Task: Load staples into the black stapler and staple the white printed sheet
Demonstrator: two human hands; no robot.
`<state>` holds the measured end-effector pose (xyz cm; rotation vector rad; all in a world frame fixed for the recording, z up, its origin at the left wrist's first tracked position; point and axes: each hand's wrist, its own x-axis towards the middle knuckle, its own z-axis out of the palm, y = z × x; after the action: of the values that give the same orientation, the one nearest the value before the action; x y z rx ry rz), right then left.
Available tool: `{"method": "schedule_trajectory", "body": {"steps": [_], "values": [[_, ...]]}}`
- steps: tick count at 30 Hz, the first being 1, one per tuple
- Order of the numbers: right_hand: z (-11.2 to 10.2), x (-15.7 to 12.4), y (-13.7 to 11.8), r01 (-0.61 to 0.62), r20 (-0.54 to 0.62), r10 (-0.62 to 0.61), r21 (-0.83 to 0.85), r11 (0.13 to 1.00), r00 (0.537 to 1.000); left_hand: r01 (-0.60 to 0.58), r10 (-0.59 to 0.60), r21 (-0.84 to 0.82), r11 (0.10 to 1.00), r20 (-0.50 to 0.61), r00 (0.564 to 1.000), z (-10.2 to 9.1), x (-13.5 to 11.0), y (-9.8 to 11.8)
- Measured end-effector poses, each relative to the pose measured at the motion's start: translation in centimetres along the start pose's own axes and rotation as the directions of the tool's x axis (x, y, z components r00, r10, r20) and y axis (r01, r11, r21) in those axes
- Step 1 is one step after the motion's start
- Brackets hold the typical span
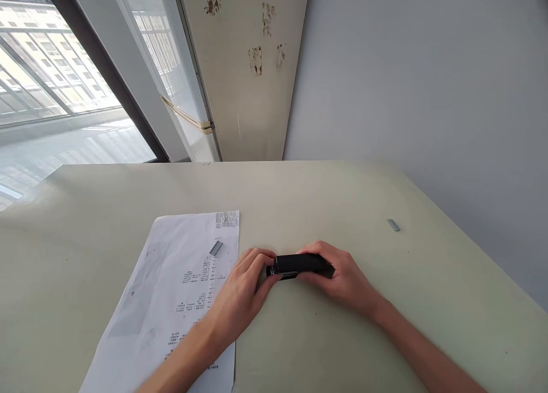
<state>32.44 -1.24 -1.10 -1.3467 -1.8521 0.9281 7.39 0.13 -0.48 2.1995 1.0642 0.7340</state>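
Observation:
A black stapler (299, 263) lies lengthwise between my two hands, just above the table surface or resting on it; I cannot tell which. My left hand (250, 281) pinches its left end with fingers and thumb. Around its right end my right hand (338, 273) is closed, the thumb along the near side and the fingers over the far side. Left of the stapler, printed sheets of paper (141, 301) lie partly under my left forearm. One small grey strip of staples (216, 248) rests on the paper. Another staple strip (393, 225) lies farther right on the table.
The pale table (321, 199) spreads wide, its far edge close to a cream panel (248, 113) with brown worn patches. A grey wall (406, 96) runs along the right. At the left is a window (47, 73) with a dark frame.

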Motion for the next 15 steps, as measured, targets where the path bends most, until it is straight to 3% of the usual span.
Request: {"method": "schedule_trajectory", "body": {"steps": [4, 7, 15], "values": [[-0.8, 0.2, 0.8, -0.026, 0.021, 0.026, -0.027, 0.999, 0.999, -0.073, 0.075, 0.108, 0.991, -0.018, 0.997, -0.5, 0.0, -0.5], [-1.4, 0.2, 1.4, -0.053, -0.027, 0.052, -0.042, 0.998, 0.998, -0.120, 0.129, 0.220, 0.968, -0.027, 0.991, -1.4, 0.1, -1.0], [-1.6, 0.0, 1.9, -0.097, -0.102, 0.092, -0.048, 0.994, 0.991, -0.141, 0.165, 0.372, 0.917, -0.033, 0.986, -3.8, 0.1, -2.3]]}}
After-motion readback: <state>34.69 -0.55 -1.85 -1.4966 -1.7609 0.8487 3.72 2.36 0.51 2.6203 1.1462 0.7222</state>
